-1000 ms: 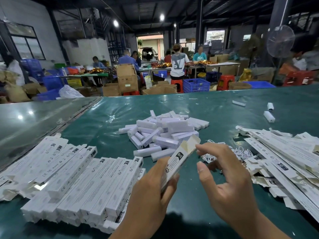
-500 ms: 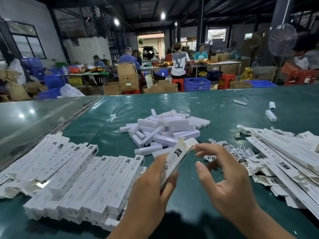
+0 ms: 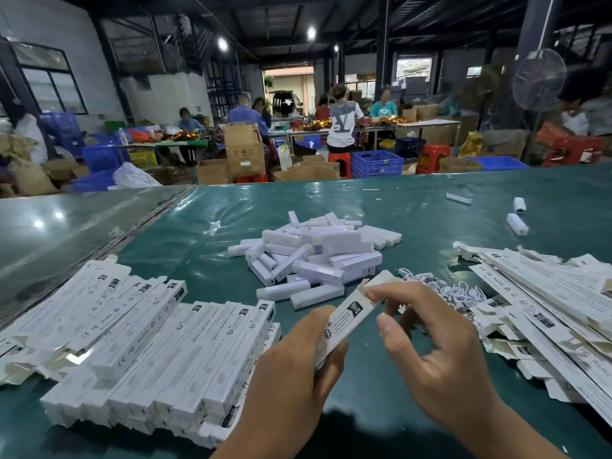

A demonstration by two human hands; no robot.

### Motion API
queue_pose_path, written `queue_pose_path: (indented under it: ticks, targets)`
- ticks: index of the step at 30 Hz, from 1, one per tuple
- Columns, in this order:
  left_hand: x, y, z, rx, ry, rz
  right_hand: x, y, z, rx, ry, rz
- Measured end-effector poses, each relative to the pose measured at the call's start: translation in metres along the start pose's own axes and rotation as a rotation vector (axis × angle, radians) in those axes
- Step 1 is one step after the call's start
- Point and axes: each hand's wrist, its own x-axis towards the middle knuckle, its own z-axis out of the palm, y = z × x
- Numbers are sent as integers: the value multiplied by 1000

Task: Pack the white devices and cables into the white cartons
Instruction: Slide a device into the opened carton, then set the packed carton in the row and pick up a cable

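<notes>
The left hand grips a carton, long axis slanting up-right. The right hand pinches its open end flap (devices lie just beyond).

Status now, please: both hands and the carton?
Left hand grips carton. Right hand pinches its end flap. Devices piled beyond, nothing blocking.

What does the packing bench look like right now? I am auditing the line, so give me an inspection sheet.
Surface: green table, glossy.
Job's things: pile of white devices mid-table; closed cartons stacked left; flat cartons right.
Clutter: loose devices far right.
Hands: left hand grips a carton; right hand pinches its end flap.
Cables: white cables heaped behind right hand.
Surroundings: workers, blue crates, fan.
</notes>
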Motion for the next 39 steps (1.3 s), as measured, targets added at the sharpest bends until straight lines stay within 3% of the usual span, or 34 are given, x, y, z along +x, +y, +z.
queue_pose_path:
  ticks: [14,19,25,29,32,34,39]
  targets:
    - [0,-1,4,69,13,11,1,4,2,76,31,242]
    - [-1,-1,5,81,25,36,6,5,2,313,22,408]
    - [1,0,4,96,23,84,7,12,3,492,86,766]
    - [1,-2,6,85,3,89,10,12,5,868,-154,976]
    - [1,-1,5,96,-11,89,7,10,8,1130,-331,960]
    - [3,0,3,74,-24,82,6,10,9,1188,-354,932]
    - [3,2,-1,137,-61,103,7,11,10,986,-260,869]
